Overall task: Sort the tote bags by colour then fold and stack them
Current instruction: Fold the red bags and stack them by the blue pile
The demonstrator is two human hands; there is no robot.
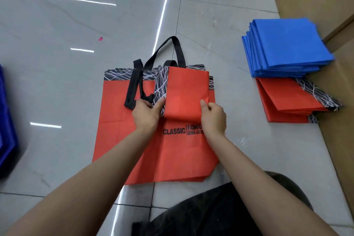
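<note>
At centre, a folded red non-woven tote bag (pixel 186 92) is pinched by the thumb and curled fingers of the left hand (pixel 147 113) and right hand (pixel 213 119), over a flat red tote bag (pixel 172 155). Folded blue bags (pixel 287 48) are stacked at two o'clock.

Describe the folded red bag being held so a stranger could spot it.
On the grey tiled floor lies a pile of flat red bags printed CLASSIC. Over it, the left hand and right hand pinch a folded red bag. Unlike the folded red stack at right, it is single and held.
</note>
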